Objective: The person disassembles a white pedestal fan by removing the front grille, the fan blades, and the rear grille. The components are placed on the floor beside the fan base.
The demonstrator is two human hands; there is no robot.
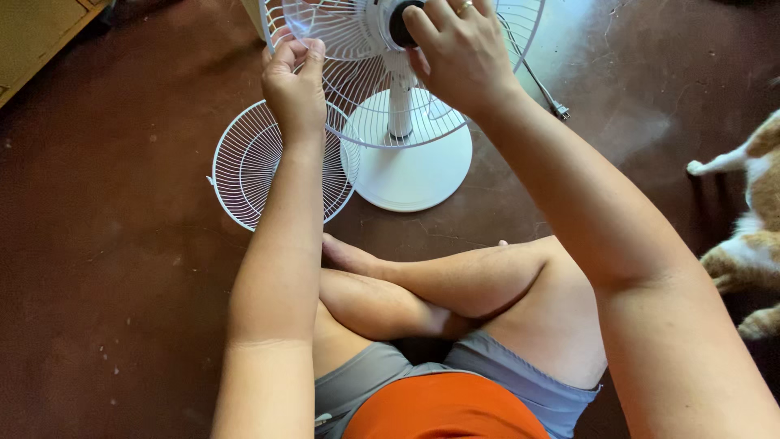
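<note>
- The white fan point(406, 122) stood on the brown floor point(122, 268), just ahead of the crossed legs.
- The left hand point(294, 85) pinched the rim of the fan's rear grille point(357, 122).
- The right hand point(455, 49) gripped the black hub cap point(400, 24) at the fan's centre.
- A loose front grille point(248, 167) lay left of the fan's base.
- A cat point(751, 219) lay well right of the fan.

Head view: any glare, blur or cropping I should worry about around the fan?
Head view: sharp overall, no motion blur on the left hand or right hand; a bright sheen on the floor upper right, beside the cord; the fan is cut off at the top edge; the corners fall dim, and wide-angle stretch enlarges the forearms.
</note>
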